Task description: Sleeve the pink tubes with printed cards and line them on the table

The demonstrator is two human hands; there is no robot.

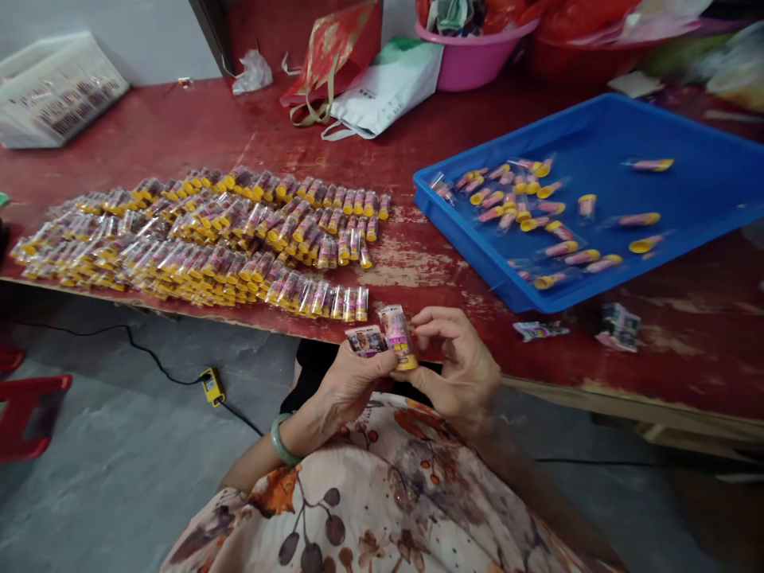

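Observation:
In front of my lap, my left hand point(355, 370) is closed on a small clear-wrapped tube point(396, 334) with a yellow base and a pink-and-purple print. The thumb presses on the tube's lower part. Behind that thumb, the same hand also holds dark printed packaging pieces point(366, 341); their number cannot be made out. My right hand point(457, 362) is just right of the tube, fingers curled and apart. Its thumb lies close to the yellow base, and whether it touches is unclear. Many similar wrapped tubes point(227, 263) lie in layered rows on the table, to the left.
A blue tray point(471, 259) on the right holds loose yellow-ended tubes point(525, 199). Crumpled printed wrappers point(619, 328) lie by the red table's point(674, 374) front edge. Behind are bags point(387, 87), a pink basin point(477, 64) and a white basket point(60, 91). A cord with a yellow connector point(212, 387) crosses the floor.

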